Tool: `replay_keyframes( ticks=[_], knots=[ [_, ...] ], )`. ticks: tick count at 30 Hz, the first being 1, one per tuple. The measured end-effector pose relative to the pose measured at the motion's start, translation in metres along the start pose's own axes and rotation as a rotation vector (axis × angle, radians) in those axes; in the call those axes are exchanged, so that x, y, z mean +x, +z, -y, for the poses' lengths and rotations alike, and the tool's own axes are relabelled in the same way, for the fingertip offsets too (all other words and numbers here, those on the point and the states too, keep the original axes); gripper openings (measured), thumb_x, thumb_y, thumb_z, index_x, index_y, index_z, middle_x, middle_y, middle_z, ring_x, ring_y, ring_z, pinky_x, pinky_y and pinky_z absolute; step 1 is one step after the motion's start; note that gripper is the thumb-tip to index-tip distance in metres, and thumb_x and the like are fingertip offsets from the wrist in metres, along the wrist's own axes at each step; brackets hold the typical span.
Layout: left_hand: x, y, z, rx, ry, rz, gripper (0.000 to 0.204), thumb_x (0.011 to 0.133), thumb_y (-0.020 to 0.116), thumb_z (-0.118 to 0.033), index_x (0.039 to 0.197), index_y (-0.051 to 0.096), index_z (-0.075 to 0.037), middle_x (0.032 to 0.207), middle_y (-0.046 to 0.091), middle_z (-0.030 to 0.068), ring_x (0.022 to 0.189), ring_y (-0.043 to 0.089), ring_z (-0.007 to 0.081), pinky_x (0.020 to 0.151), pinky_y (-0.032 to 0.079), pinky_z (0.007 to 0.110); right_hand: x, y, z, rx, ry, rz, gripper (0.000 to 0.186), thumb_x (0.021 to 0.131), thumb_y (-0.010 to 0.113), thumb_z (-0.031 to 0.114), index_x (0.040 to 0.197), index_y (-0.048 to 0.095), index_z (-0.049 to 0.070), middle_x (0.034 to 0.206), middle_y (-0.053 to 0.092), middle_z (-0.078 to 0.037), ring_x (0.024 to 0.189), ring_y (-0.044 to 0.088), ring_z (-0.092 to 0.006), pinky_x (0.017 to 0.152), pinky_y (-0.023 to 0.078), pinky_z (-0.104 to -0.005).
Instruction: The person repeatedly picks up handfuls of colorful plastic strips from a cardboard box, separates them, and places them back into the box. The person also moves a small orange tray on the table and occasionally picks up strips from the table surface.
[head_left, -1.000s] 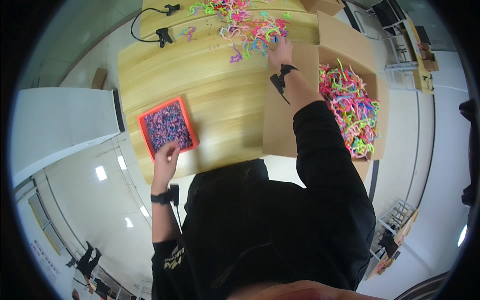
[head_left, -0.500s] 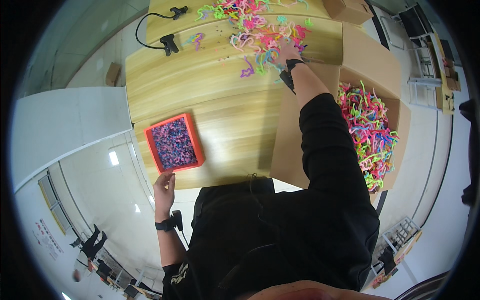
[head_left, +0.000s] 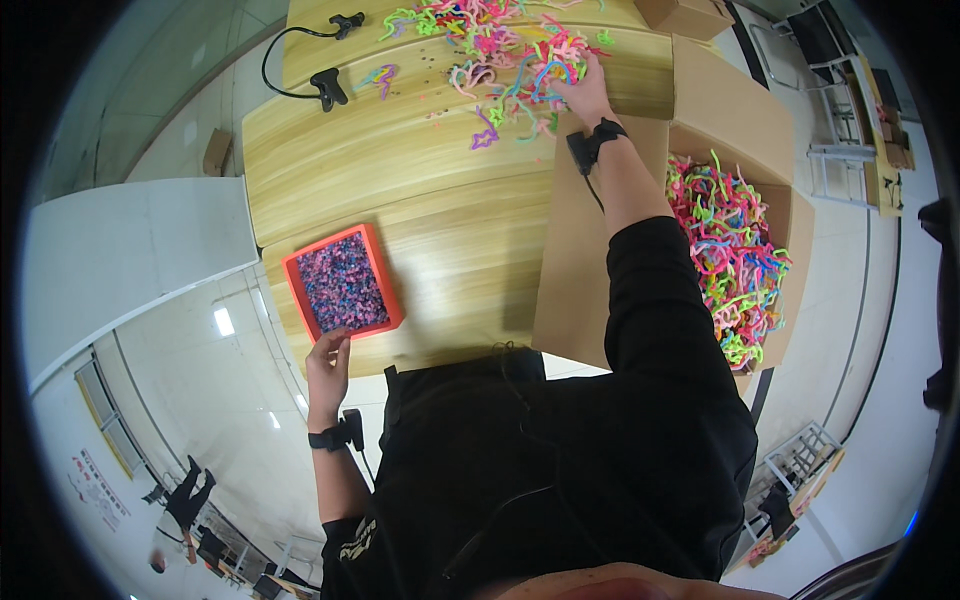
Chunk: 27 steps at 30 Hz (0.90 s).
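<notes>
My left hand [head_left: 327, 362] is at the near edge of an orange-red square tray [head_left: 388, 300] full of small blue, purple and pink bits, its fingertips at the rim, loosely bent and apart. My right hand [head_left: 585, 88] reaches across to a loose pile of colourful bendy strands [head_left: 548, 50] at the far side of the wooden table [head_left: 420, 190], fingers curled round some of them; the fingertips are partly hidden. A large open cardboard box [head_left: 790, 240] packed with similar strands [head_left: 725, 250] stands under and right of my right forearm.
A black cabled clamp-like device [head_left: 325, 85] lies at the far left, with a smaller cardboard box [head_left: 685, 15] at the back right. A white surface [head_left: 130, 230] adjoins the table's left. Another person [head_left: 180, 510] is at the lower left, with chairs [head_left: 800, 450] and desks at the sides.
My left hand has drawn back from over the bits to the tray's near rim. My right hand has shifted right and up within the pile, its fingers curling. The whole view has shifted slightly.
</notes>
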<state>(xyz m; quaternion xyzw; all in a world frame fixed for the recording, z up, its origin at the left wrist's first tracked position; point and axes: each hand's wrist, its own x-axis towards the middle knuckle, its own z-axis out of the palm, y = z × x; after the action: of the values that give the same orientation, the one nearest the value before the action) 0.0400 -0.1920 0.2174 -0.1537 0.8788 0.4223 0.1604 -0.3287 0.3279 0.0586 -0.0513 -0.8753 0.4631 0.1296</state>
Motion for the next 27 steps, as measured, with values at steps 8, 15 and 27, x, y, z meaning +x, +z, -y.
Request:
replay_keyframes(
  ticks=[8, 15, 27],
  knots=[
    [-0.004, 0.004, 0.003, 0.009, 0.007, 0.005, 0.021, 0.096, 0.062, -0.013, 0.111, 0.066, 0.000, 0.099, 0.071, 0.0107, 0.091, 0.066, 0.0175, 0.077, 0.051, 0.030, 0.013, -0.021, 0.010, 0.298, 0.006, -0.094, 0.083, 0.068, 0.087, 0.023, 0.133, 0.041, -0.001, 0.127, 0.051, -0.019, 0.117, 0.052, -0.0259, 0.097, 0.046, -0.0367],
    [-0.010, 0.005, 0.013, -0.047, 0.047, 0.016, 0.021, 0.096, 0.061, -0.012, 0.112, 0.065, 0.000, 0.098, 0.070, 0.0094, 0.090, 0.066, 0.0159, 0.079, 0.051, 0.029, 0.014, -0.069, 0.101, 0.233, -0.107, -0.180, 0.070, 0.079, 0.081, 0.016, 0.132, 0.038, 0.002, 0.114, 0.060, -0.012, 0.101, 0.060, -0.0141, 0.085, 0.051, -0.0286],
    [-0.009, -0.008, 0.055, -0.105, 0.164, 0.067, 0.023, 0.096, 0.061, -0.014, 0.114, 0.066, -0.001, 0.097, 0.071, 0.0079, 0.087, 0.064, 0.0140, 0.075, 0.050, 0.028, 0.007, -0.093, 0.210, 0.612, -0.298, -0.197, 0.071, 0.079, 0.066, -0.004, 0.141, 0.033, 0.005, 0.126, 0.052, -0.009, 0.113, 0.055, -0.0190, 0.091, 0.049, -0.0311]
  ],
)
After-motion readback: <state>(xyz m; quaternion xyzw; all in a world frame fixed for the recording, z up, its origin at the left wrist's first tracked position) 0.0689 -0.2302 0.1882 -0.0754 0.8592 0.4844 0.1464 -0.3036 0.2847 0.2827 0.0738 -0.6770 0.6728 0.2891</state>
